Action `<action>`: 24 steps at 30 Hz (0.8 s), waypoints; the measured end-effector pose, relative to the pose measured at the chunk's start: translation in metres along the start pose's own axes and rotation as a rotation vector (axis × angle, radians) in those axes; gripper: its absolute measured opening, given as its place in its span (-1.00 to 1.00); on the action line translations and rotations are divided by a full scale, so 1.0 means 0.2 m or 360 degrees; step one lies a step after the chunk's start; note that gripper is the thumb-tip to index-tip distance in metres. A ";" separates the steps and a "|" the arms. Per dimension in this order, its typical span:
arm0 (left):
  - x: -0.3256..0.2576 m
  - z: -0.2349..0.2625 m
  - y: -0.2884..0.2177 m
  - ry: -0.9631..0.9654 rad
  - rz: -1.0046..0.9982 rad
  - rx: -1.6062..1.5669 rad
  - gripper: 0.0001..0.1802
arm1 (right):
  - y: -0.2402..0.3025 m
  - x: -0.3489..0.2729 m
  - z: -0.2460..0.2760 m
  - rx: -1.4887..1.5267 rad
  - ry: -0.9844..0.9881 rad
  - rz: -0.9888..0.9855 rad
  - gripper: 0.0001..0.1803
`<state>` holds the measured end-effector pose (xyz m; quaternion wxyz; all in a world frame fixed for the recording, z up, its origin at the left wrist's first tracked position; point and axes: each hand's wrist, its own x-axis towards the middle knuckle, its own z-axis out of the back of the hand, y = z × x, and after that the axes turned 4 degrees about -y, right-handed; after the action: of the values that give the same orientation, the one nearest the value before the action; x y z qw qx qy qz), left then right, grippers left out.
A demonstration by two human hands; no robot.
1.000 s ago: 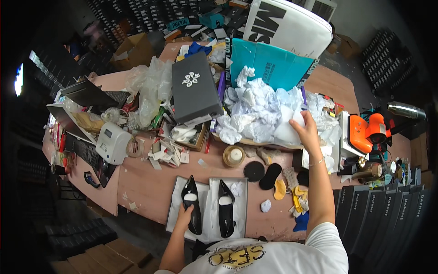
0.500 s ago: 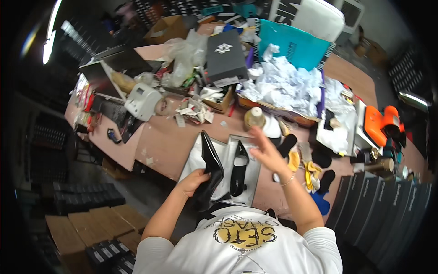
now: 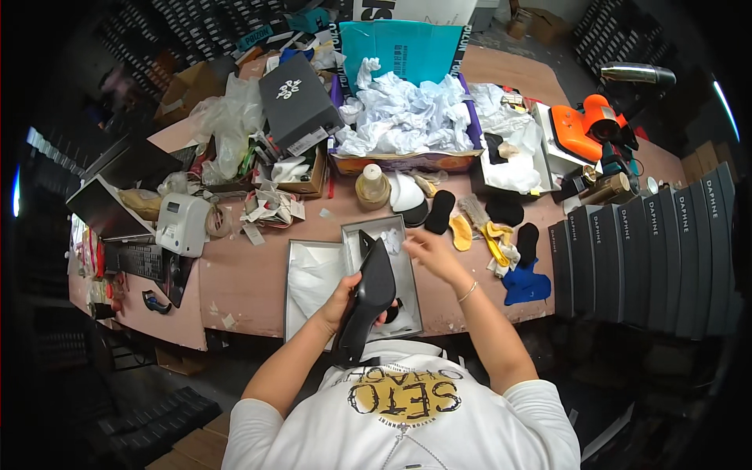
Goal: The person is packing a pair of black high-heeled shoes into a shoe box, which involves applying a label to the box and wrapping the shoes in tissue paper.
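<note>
My left hand [image 3: 342, 301] grips a black pointed high-heeled shoe [image 3: 374, 282], its dark sole turned up and its toe pointing away from me. Below it on the table lies an open shoebox [image 3: 411, 294] in two pale-lined halves, with white tissue paper [image 3: 313, 270] in the left one. A second black shoe seems to lie in the right half, mostly hidden behind the held one; only small dark parts show. Over that half's right edge, my right hand [image 3: 429, 252] hovers with loosely bent fingers and nothing visible in them.
A bottle [image 3: 373, 189], insoles [image 3: 441, 211] and a blue cloth [image 3: 526, 283] lie around the box. Farther back stand a carton of crumpled paper [image 3: 415, 117] and a grey shoebox [image 3: 294, 98]. Grey boxes [image 3: 650, 258] line the right; a label printer [image 3: 182, 225] sits left.
The held shoe has turned so its sole faces up. My right hand has come down and its fingers have curled. The whole view has swung to the right.
</note>
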<state>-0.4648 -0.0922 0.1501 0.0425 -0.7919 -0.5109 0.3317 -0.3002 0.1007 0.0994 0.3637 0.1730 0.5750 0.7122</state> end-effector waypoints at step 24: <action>0.02 -0.01 -0.02 -0.0237 -0.0138 -0.0437 0.01 | 0.13 0.62 0.44 -0.0331 -0.0133 0.0371 -0.62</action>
<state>-0.4652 -0.0854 0.1518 -0.0898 -0.7408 -0.5868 0.3144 -0.3338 0.2495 0.1279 0.3181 0.2294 0.4586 0.7974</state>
